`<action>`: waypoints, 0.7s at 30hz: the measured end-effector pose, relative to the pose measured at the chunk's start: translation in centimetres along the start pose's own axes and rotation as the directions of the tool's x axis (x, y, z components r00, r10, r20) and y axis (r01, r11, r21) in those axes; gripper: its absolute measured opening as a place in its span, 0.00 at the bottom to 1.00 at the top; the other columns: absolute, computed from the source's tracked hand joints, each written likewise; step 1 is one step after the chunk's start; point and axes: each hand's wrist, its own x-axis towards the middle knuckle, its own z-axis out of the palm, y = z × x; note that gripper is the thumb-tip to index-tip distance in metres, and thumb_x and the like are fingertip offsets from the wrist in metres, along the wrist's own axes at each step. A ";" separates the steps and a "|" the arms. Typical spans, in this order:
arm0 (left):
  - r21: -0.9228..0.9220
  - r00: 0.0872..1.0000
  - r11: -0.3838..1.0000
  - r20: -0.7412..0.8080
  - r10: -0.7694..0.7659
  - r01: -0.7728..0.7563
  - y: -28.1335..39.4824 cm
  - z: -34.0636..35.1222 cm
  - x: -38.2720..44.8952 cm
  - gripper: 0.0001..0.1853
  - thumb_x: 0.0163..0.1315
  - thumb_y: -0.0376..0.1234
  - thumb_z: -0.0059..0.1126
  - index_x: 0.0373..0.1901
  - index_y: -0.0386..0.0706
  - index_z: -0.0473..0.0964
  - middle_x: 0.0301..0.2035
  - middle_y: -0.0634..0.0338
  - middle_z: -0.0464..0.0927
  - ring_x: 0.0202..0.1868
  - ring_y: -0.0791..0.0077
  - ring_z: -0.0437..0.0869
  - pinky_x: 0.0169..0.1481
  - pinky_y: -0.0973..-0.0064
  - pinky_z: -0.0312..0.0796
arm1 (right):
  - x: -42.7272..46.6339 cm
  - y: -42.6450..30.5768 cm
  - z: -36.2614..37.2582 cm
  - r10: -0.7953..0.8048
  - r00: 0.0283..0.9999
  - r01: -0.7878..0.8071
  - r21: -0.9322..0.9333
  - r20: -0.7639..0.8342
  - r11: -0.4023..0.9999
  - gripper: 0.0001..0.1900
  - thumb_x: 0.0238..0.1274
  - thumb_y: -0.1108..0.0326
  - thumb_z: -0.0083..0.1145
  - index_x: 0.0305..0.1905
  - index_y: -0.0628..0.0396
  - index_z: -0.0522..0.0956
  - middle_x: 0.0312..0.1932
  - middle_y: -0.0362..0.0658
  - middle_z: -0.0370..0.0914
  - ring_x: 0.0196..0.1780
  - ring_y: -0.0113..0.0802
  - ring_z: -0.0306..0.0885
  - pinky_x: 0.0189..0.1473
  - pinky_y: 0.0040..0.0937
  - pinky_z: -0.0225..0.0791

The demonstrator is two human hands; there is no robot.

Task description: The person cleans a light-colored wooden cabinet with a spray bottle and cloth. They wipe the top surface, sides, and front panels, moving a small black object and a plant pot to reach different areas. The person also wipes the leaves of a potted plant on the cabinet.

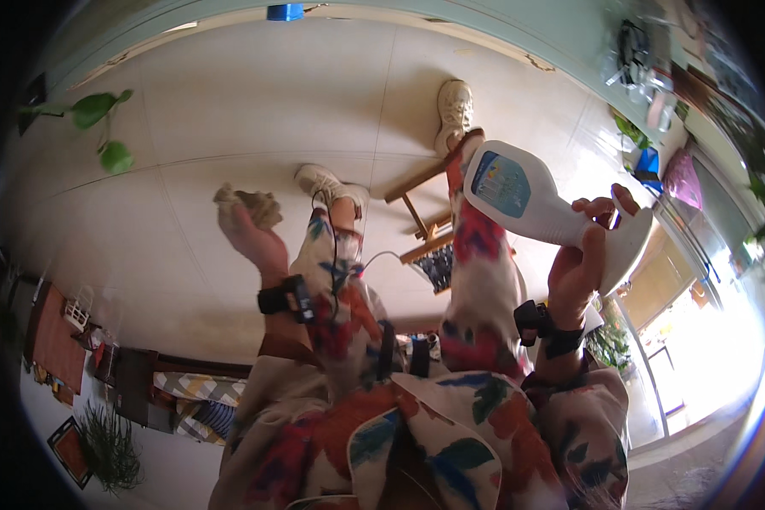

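Note:
My left hand (250,237) is shut on a crumpled beige-grey cloth (260,207), held above the tiled floor and slightly blurred. My right hand (580,261) grips the narrow neck of a white plastic spray bottle (542,191). Its broad base points to the upper left, and the pale spray head (625,252) is at the lower right, partly behind my fingers. A blue label (500,185) on the bottle bears writing. The two hands are well apart, one on either side of my legs.
A wooden folding stool (426,236) with a dark woven seat stands between my legs. Pale green furniture (389,14) runs along the far edge, with a blue object (285,12) at it. A leafy plant (95,111) hangs at left. A thin cable (335,255) runs along my left leg.

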 end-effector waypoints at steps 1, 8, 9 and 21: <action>0.046 0.997 0.999 -0.074 0.027 -0.024 2.3 -1.7 0.8 0.25 0.73 0.39 0.57 0.67 0.41 0.65 0.50 0.54 0.77 0.43 0.65 0.84 0.45 0.65 0.82 | -1.4 -2.0 -0.3 -0.047 0.999 0.047 -0.012 -0.010 0.999 0.32 0.59 0.70 0.59 0.69 0.62 0.63 0.55 0.47 0.70 0.50 0.31 0.71 0.58 0.40 0.69; 0.253 0.977 0.947 -0.033 0.211 -0.196 20.2 -11.4 5.2 0.25 0.74 0.39 0.58 0.67 0.39 0.65 0.56 0.57 0.75 0.54 0.67 0.80 0.58 0.66 0.78 | -8.9 -10.6 1.8 0.072 0.993 -0.055 0.170 -0.093 0.984 0.31 0.53 0.74 0.54 0.66 0.61 0.66 0.64 0.51 0.64 0.48 0.30 0.70 0.56 0.39 0.69; 0.302 0.967 0.932 -0.090 0.237 -0.201 21.6 -11.9 5.2 0.25 0.75 0.38 0.57 0.68 0.39 0.65 0.58 0.57 0.74 0.56 0.67 0.79 0.60 0.66 0.76 | -8.8 -10.6 2.5 0.039 0.998 -0.031 0.150 -0.053 0.988 0.28 0.59 0.70 0.56 0.65 0.62 0.68 0.46 0.46 0.72 0.47 0.32 0.71 0.57 0.36 0.67; 0.324 0.918 0.936 -0.311 0.245 -0.140 37.3 -20.5 -4.7 0.27 0.76 0.38 0.54 0.73 0.43 0.62 0.65 0.56 0.71 0.63 0.64 0.76 0.64 0.67 0.75 | -7.2 -15.7 9.9 0.071 0.941 -0.099 0.068 0.332 0.993 0.30 0.54 0.74 0.64 0.63 0.60 0.68 0.52 0.44 0.71 0.47 0.31 0.73 0.55 0.33 0.68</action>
